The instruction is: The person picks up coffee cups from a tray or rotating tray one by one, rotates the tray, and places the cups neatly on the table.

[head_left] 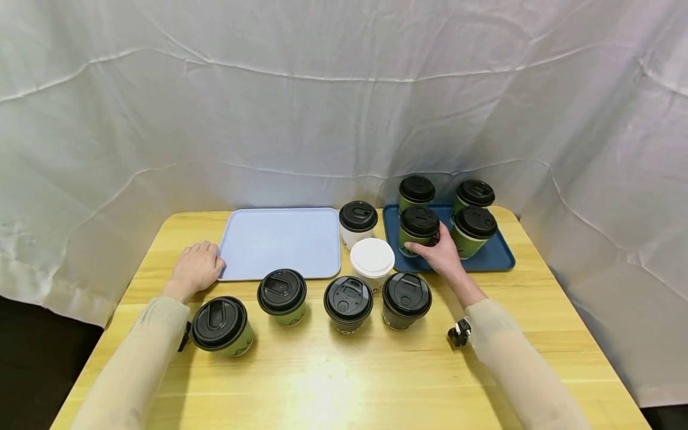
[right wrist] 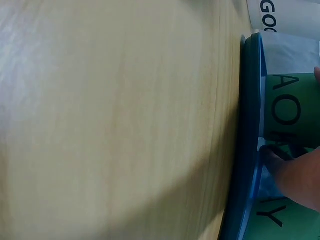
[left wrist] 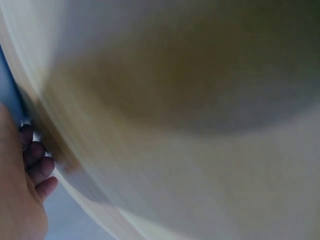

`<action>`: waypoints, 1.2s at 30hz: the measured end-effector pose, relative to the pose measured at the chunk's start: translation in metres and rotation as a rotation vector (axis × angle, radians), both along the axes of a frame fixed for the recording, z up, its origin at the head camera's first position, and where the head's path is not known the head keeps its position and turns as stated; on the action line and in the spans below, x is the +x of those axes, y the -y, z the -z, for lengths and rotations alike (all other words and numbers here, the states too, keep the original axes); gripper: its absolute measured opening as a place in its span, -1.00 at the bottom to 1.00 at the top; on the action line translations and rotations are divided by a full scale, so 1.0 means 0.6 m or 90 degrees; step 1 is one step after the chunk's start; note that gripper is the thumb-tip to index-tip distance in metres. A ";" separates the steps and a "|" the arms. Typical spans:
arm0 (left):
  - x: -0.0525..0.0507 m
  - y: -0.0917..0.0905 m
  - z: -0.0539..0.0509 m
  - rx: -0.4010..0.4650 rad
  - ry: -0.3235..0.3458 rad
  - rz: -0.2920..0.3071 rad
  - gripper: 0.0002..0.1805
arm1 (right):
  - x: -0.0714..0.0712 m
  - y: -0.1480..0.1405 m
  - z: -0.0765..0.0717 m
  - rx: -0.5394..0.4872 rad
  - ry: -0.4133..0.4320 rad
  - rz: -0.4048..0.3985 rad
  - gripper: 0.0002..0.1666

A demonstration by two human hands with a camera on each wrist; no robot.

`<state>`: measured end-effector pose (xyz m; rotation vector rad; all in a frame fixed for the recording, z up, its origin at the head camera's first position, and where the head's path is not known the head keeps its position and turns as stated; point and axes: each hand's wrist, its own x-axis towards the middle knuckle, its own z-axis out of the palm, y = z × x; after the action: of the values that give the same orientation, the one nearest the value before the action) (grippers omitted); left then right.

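Observation:
On the dark blue tray (head_left: 494,261), my right hand (head_left: 443,254) grips a green paper cup with a black lid (head_left: 419,224). The right wrist view shows the thumb against one side of that green cup (right wrist: 290,107) and a fingertip at its other side. My left hand (head_left: 196,267) rests on the table beside the left edge of the pale blue tray (head_left: 279,242), its fingers loosely curled in the left wrist view. Behind my left wrist stands a green cup (head_left: 221,325), and another green cup (head_left: 282,295) stands in front of the pale tray.
Three other black-lidded green cups (head_left: 474,230) stand on the dark tray. Between the trays are a white cup with a black lid (head_left: 358,221) and a white-lidded cup (head_left: 372,260). Two dark cups (head_left: 348,301) stand nearer me. A grey curtain (head_left: 322,119) hangs behind the wooden table (head_left: 376,382).

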<state>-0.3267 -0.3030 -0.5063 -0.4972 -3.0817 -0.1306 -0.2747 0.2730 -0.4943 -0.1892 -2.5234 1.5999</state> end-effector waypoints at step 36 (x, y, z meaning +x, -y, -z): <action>-0.022 0.000 -0.003 0.011 0.011 0.011 -0.61 | 0.111 -0.007 -0.074 -0.007 -0.090 -0.011 -0.01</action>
<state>-0.3399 -0.3031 -0.5045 -0.5255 -3.0907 -0.1614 -0.2083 0.2770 -0.4496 -0.0545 -2.4161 1.5748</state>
